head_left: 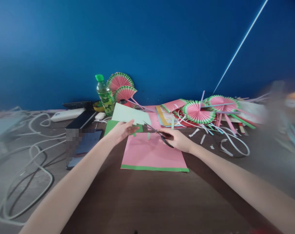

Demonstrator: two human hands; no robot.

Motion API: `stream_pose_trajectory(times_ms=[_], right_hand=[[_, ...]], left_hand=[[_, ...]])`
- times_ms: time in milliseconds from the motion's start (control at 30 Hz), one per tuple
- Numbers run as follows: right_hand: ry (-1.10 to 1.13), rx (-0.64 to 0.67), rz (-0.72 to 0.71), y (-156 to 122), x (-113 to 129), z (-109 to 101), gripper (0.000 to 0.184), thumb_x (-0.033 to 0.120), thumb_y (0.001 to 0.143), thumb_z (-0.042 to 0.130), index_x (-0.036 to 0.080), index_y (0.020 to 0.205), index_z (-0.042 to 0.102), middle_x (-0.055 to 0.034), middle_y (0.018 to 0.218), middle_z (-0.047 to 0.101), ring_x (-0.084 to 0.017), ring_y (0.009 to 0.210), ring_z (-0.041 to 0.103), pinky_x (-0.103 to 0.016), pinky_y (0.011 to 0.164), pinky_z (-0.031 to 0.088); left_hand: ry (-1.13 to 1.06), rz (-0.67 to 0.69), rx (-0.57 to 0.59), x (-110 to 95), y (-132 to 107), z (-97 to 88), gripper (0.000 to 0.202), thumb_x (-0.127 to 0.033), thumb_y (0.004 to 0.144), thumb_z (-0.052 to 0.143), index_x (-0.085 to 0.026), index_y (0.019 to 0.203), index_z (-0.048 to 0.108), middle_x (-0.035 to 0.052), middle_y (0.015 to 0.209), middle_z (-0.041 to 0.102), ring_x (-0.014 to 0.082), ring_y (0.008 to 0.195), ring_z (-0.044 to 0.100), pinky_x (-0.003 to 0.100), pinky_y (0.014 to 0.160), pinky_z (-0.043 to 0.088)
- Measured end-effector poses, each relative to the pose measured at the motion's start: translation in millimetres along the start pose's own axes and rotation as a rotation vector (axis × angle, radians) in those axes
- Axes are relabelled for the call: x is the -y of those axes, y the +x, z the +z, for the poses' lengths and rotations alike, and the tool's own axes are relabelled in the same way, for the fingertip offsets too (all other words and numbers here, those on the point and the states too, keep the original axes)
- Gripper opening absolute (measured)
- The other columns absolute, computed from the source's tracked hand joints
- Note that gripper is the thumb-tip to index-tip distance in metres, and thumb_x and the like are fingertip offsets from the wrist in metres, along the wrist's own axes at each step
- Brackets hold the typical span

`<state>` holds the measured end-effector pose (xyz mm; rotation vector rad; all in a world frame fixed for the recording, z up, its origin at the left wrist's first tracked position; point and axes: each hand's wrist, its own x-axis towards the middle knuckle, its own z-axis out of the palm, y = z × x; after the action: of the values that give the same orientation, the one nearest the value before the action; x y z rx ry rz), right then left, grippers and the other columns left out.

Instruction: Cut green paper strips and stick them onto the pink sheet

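Note:
My right hand (pixel 178 139) grips a pair of scissors (pixel 151 125) by dark handles, the blades pointing left and away from me. Below them lies a pink sheet of paper (pixel 152 152) with a green strip (pixel 154 168) along its near edge. My left hand (pixel 123 130) reaches in from the left with its fingers stretched out and somewhat apart. It is beside a pale green sheet (pixel 129 114) and a darker green sheet (pixel 109 125) under that. A small pale strip (pixel 148 136) lies at the pink sheet's far edge.
At the back stand a green-capped bottle (pixel 104 94) and pink-and-green pleated fans (pixel 120 81). More round fans (pixel 199 111) lie at the right among paper scraps and a white cord (pixel 244 149). A tablet-like device (pixel 89 144) and tangled cables (pixel 48 175) are at the left.

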<state>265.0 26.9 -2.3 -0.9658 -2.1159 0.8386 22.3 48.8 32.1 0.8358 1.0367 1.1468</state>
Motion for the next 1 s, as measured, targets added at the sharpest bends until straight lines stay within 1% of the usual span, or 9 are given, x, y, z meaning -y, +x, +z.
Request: stream_pose_trajectory(times_ms=[133, 267, 400, 500, 600, 733, 833, 933, 1000], right_hand=[[-0.191, 0.162, -0.08, 2.8, -4.1, -13.6, 0.043, 0.015, 0.071, 0.054, 0.021, 0.113, 0.058, -0.0056, 0.089, 0.055, -0.017, 0.081, 0.055, -0.033, 0.077, 0.044], [-0.242, 0.239, -0.062, 4.0, -2.3, -23.3, 0.048, 0.012, 0.068, 0.053, 0.024, 0.114, 0.058, -0.0051, 0.092, 0.056, -0.017, 0.081, 0.057, -0.032, 0.077, 0.046], [-0.268, -0.068, 0.006, 7.4, -7.2, -26.1, 0.046, 0.013, 0.068, 0.054, 0.021, 0.113, 0.057, -0.0078, 0.107, 0.06, -0.021, 0.095, 0.058, -0.036, 0.086, 0.044], [-0.304, -0.273, 0.099, 9.9, -15.3, -29.6, 0.043, 0.018, 0.069, 0.058, 0.019, 0.112, 0.056, -0.0097, 0.111, 0.059, -0.024, 0.101, 0.057, -0.037, 0.086, 0.045], [-0.392, -0.394, 0.134, 10.5, -23.9, -34.6, 0.041, 0.015, 0.07, 0.056, 0.017, 0.111, 0.056, -0.0101, 0.104, 0.062, -0.024, 0.096, 0.06, -0.037, 0.082, 0.048], [-0.518, -0.452, 0.02, 8.8, -34.0, -37.3, 0.029, 0.014, 0.076, 0.048, 0.017, 0.103, 0.059, -0.0099, 0.103, 0.063, -0.023, 0.093, 0.061, -0.039, 0.083, 0.047], [-0.574, -0.378, -0.117, 6.5, -40.6, -35.4, 0.033, 0.01, 0.081, 0.036, 0.016, 0.104, 0.059, -0.01, 0.11, 0.061, -0.022, 0.103, 0.057, -0.039, 0.091, 0.044], [-0.596, -0.289, -0.209, 3.6, -44.9, -32.7, 0.042, 0.006, 0.082, 0.028, 0.018, 0.11, 0.057, -0.0082, 0.118, 0.057, -0.019, 0.112, 0.052, -0.037, 0.098, 0.04], [-0.593, -0.265, -0.242, 2.2, -45.6, -30.8, 0.045, 0.005, 0.082, 0.027, 0.019, 0.115, 0.055, -0.0071, 0.122, 0.055, -0.018, 0.115, 0.049, -0.037, 0.1, 0.039]], left_hand=[[0.232, -0.174, -0.022, -4.2, -1.3, -7.6, 0.019, -0.026, 0.075, 0.063, -0.009, 0.073, 0.054, 0.0128, 0.065, 0.067, 0.0088, 0.035, 0.052, 0.018, 0.035, 0.042], [0.019, -0.198, -0.159, -6.1, -0.3, -3.1, 0.011, -0.018, 0.08, 0.056, -0.008, 0.075, 0.053, 0.0088, 0.06, 0.065, 0.007, 0.037, 0.053, 0.013, 0.031, 0.038], [-0.296, -0.204, -0.263, -0.1, -6.0, 12.1, 0.005, -0.008, 0.083, 0.048, -0.008, 0.082, 0.053, 0.0079, 0.068, 0.064, 0.0079, 0.049, 0.06, 0.01, 0.033, 0.039], [-0.378, -0.144, -0.302, 9.9, -14.4, 25.6, 0.007, -0.006, 0.083, 0.045, -0.01, 0.082, 0.051, 0.0073, 0.072, 0.064, 0.0084, 0.053, 0.062, 0.011, 0.038, 0.044], [-0.404, -0.037, -0.302, 20.3, -21.6, 36.5, 0.01, -0.003, 0.079, 0.045, -0.013, 0.077, 0.047, 0.0089, 0.08, 0.063, 0.0122, 0.061, 0.065, 0.016, 0.046, 0.048], [-0.322, 0.118, -0.265, 30.7, -25.6, 41.7, 0.019, -0.003, 0.07, 0.053, -0.017, 0.078, 0.042, 0.0055, 0.095, 0.06, 0.0145, 0.072, 0.066, 0.023, 0.059, 0.05], [0.088, 0.202, -0.139, 37.7, -27.0, 39.0, 0.013, -0.009, 0.073, 0.048, -0.018, 0.083, 0.048, 0.0046, 0.1, 0.06, 0.014, 0.078, 0.064, 0.029, 0.07, 0.05], [0.891, 0.437, 0.025, 45.4, -31.2, 36.8, 0.018, -0.011, 0.076, 0.044, -0.018, 0.086, 0.057, 0.0059, 0.096, 0.063, 0.0185, 0.089, 0.06, 0.036, 0.082, 0.046], [1.353, 0.625, 0.057, 52.0, -35.1, 37.6, 0.022, -0.011, 0.077, 0.043, -0.016, 0.091, 0.059, 0.0082, 0.1, 0.063, 0.0221, 0.096, 0.057, 0.039, 0.087, 0.044]])
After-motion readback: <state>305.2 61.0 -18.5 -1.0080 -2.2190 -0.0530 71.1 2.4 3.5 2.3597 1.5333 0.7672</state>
